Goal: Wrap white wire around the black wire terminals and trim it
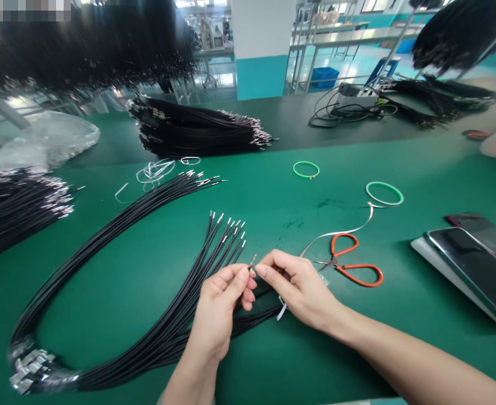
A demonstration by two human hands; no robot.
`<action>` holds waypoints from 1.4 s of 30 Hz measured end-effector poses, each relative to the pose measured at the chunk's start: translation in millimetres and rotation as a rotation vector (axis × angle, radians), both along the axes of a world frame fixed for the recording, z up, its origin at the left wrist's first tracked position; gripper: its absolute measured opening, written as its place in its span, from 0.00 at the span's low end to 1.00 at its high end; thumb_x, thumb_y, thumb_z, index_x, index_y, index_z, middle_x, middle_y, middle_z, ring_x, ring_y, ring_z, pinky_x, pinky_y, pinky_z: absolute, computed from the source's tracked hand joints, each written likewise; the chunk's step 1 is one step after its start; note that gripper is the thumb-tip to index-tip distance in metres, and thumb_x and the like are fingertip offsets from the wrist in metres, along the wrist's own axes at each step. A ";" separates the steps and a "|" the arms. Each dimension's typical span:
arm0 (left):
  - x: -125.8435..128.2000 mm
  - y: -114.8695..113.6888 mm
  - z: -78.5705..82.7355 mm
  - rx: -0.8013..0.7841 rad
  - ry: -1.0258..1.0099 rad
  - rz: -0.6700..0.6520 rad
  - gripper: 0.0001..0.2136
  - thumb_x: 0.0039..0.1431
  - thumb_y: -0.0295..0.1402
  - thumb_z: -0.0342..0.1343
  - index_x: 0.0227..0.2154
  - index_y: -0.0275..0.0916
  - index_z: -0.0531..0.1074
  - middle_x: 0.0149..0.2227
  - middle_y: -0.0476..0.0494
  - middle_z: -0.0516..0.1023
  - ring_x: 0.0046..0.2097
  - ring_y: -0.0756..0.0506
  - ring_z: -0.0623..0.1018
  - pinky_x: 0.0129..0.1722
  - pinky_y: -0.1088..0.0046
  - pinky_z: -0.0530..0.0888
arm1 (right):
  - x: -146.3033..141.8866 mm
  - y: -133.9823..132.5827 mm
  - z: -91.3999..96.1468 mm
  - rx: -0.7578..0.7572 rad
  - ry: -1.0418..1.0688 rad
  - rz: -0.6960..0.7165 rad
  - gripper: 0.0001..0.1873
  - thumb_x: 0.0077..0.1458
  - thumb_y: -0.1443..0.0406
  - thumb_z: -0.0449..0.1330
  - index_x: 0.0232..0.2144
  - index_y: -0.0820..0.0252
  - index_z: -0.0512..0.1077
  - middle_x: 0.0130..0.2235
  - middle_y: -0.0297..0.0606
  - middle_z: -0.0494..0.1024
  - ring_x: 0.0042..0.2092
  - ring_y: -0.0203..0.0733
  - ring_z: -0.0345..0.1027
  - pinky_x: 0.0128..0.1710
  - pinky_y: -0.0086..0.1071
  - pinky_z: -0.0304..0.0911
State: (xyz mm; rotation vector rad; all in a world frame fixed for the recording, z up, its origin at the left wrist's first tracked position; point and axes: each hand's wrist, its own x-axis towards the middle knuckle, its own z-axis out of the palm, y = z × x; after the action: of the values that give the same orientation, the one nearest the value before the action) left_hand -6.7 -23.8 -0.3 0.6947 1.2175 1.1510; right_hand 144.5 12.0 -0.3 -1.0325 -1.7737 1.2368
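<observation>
My left hand [225, 292] is closed, thumb and forefinger pinching a black cable [252, 263] near its bare metal tip. Close against that tip, my right hand [301, 284] has its thumb and forefinger pressed together. A narrow white strip [336, 232] runs behind the right hand, and its end shows below the palm; the curled fingers appear to hold it, though they hide most of it. Beneath both hands lies a looped bundle of black cables [163, 320], its loose metal-tipped ends fanned out and its connector ends [32, 368] wrapped in clear plastic at the lower left.
Orange-handled scissors [336, 261] lie right of my right hand. Two green rings [306, 169] are farther back, and a phone [476, 264] rests at the right. More cable bundles [197, 126] lie behind and at the left, near a clear plastic bag [45, 140].
</observation>
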 end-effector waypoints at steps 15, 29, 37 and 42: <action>-2.3 -2.3 -5.6 0.140 0.249 -0.202 0.12 0.60 0.39 0.55 0.31 0.34 0.74 0.27 0.47 0.71 0.23 0.57 0.66 0.22 0.81 0.63 | 10.6 20.2 -10.4 0.210 -0.037 0.054 0.10 0.60 0.68 0.55 0.39 0.56 0.76 0.47 0.39 0.75 0.51 0.42 0.65 0.54 0.40 0.57; -2.3 -4.1 -16.3 0.881 0.910 -0.205 0.09 0.61 0.21 0.52 0.41 0.40 0.71 0.37 0.48 0.71 0.40 0.53 0.70 0.41 0.76 0.69 | 43.4 10.7 31.3 -0.248 -0.287 0.164 0.18 0.60 0.55 0.54 0.30 0.63 0.74 0.33 0.37 0.73 0.35 0.36 0.63 0.32 0.29 0.55; -2.2 -6.4 -17.3 0.945 1.057 -0.251 0.10 0.62 0.22 0.51 0.45 0.39 0.69 0.39 0.47 0.73 0.40 0.50 0.69 0.41 0.73 0.68 | 30.2 12.2 13.0 -0.289 -0.220 0.143 0.20 0.60 0.54 0.55 0.27 0.66 0.72 0.28 0.35 0.71 0.30 0.33 0.61 0.28 0.27 0.51; 2.7 -9.3 -13.5 0.927 1.141 -0.261 0.09 0.63 0.23 0.50 0.44 0.38 0.69 0.39 0.45 0.74 0.40 0.48 0.71 0.42 0.70 0.68 | 29.4 12.6 15.0 -0.195 -0.258 0.146 0.19 0.61 0.57 0.54 0.27 0.66 0.73 0.27 0.35 0.72 0.30 0.33 0.62 0.28 0.28 0.51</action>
State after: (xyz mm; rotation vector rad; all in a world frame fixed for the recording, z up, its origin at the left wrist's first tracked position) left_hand -4.0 -33.1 -13.8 2.3608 1.3555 1.0588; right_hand 173.9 24.5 14.8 -1.2378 -1.9823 1.4425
